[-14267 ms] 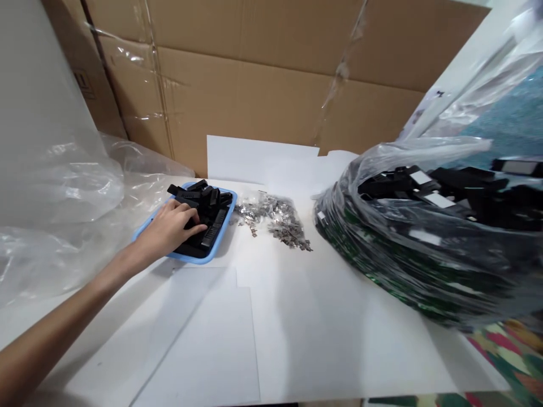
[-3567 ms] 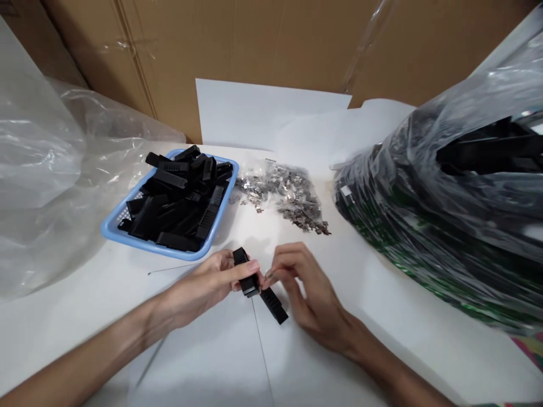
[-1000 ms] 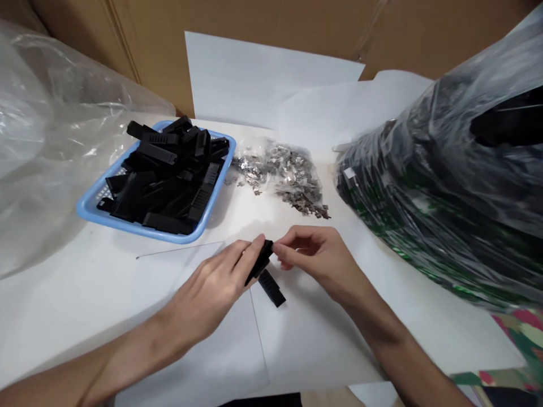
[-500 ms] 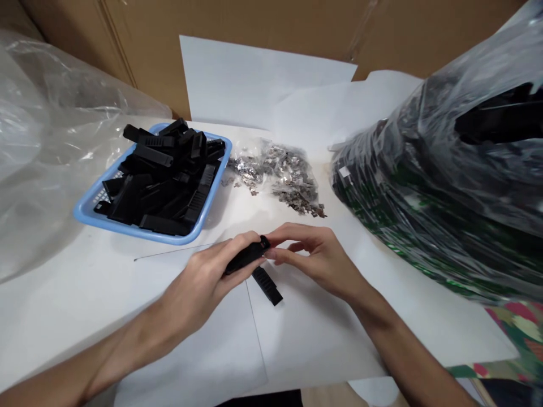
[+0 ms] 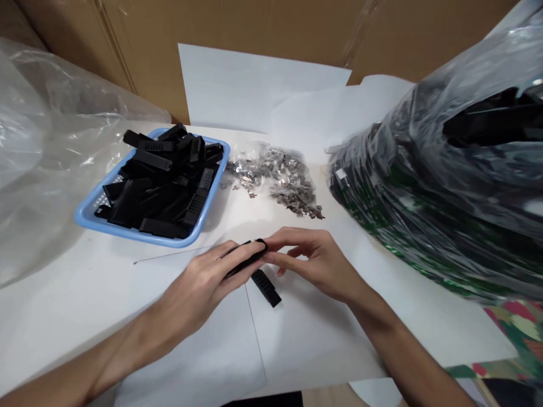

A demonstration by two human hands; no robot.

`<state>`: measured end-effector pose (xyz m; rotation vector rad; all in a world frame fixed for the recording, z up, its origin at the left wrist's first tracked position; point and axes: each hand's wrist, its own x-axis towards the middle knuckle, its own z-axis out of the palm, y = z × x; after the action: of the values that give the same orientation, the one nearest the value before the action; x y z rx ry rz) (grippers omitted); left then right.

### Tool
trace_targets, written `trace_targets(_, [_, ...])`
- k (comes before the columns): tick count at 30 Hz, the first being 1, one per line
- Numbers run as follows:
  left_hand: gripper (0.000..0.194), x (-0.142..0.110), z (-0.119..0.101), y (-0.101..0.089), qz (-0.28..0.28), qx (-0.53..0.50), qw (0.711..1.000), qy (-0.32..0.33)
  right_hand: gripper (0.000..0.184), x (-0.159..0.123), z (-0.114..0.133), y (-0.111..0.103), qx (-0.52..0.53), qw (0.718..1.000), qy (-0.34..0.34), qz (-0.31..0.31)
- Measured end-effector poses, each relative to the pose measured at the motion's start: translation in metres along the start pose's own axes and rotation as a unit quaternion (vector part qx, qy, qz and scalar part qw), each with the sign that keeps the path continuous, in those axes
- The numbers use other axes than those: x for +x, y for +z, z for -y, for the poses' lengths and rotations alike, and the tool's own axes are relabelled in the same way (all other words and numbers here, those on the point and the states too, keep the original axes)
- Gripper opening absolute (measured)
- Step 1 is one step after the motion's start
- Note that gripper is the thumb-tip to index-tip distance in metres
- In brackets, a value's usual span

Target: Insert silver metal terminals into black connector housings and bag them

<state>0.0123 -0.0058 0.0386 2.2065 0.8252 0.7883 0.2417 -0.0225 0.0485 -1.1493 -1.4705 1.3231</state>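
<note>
head view is showing the person's two bare hands working close together over a white table (image 5: 382, 322). the left hand (image 5: 203, 274) is clamping its fingers and thumb around a black piece (image 5: 244, 262), which is sitting just above the tabletop near the middle and is tilting up toward the right. the right hand (image 5: 316, 257) is bringing its thumb and index fingertip to the far end of that piece and is touching it there; whether they are pinching it or something small, i cannot tell. below the hands, a second black piece (image 5: 267, 289) with ridges is lying slantwise on the table. a blue basket (image 5: 139, 234) is standing to the left beyond the left hand, and many black parts (image 5: 156, 198) are heaping up inside it, some poking over the rim. just right of the basket, a clear bag (image 5: 292, 175) is holding small metal pieces, and some are spilling out in front. farther right, a large plastic sack (image 5: 394, 209) is bulging with dark parts. clear plastic sheeting (image 5: 63, 141) is draping on the left, and white paper (image 5: 254, 85) is leaning against brown cardboard (image 5: 254, 22) behind.
</note>
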Motion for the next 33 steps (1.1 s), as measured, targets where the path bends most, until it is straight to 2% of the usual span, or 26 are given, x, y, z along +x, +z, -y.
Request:
trace_targets(3, [0.031,0.001,0.001,0.001,-0.011,-0.029,0.999,-0.015,0.017,0.0,-0.002,0.003,-0.011,1.0,-0.01,0.0])
trace_targets(6, [0.022,0.004,-0.001,0.001,-0.062,-0.074,0.993,-0.063,0.027,-0.002,-0.007,0.014,-0.018,0.998,-0.035,-0.046])
trace_targets(8, [0.018,0.007,-0.005,0.0,-0.095,-0.115,0.98,-0.13,0.033,-0.003,-0.011,0.023,-0.058,0.99,-0.093,-0.086])
trace_targets(10, [0.022,0.011,-0.008,-0.001,-0.109,-0.173,0.959,-0.198,0.034,-0.005,-0.016,0.032,-0.141,0.969,-0.171,-0.113])
trace_targets(12, [0.028,0.013,-0.011,-0.002,-0.1,-0.24,0.933,-0.25,0.036,-0.006,-0.02,0.039,-0.228,0.939,-0.226,-0.121])
trace_targets(14, [0.033,0.015,-0.011,-0.002,-0.085,-0.3,0.908,-0.278,0.038,-0.007,-0.024,0.042,-0.295,0.916,-0.242,-0.123])
trace_targets(19, [0.038,0.017,-0.006,-0.001,-0.054,-0.369,0.879,-0.299,0.04,-0.008,-0.028,0.042,-0.334,0.901,-0.248,-0.122])
trace_targets(22, [0.038,0.017,-0.004,-0.002,-0.041,-0.373,0.872,-0.315,0.038,-0.008,-0.029,0.037,-0.33,0.905,-0.251,-0.098])
trace_targets(26, [0.039,0.017,-0.003,-0.005,-0.013,-0.366,0.869,-0.333,0.032,-0.004,-0.026,0.023,-0.317,0.915,-0.247,-0.03])
trace_targets(30, [0.039,0.018,-0.001,-0.005,0.003,-0.359,0.871,-0.334,0.026,0.0,-0.014,-0.008,-0.239,0.955,-0.17,0.035])
trace_targets(31, [0.039,0.018,-0.001,-0.006,0.001,-0.354,0.875,-0.33,0.028,0.001,-0.012,-0.018,-0.232,0.961,-0.145,0.029])
trace_targets(33, [0.041,0.019,0.0,-0.007,-0.007,-0.331,0.888,-0.318,0.032,0.004,-0.012,-0.037,-0.274,0.953,-0.116,-0.05])
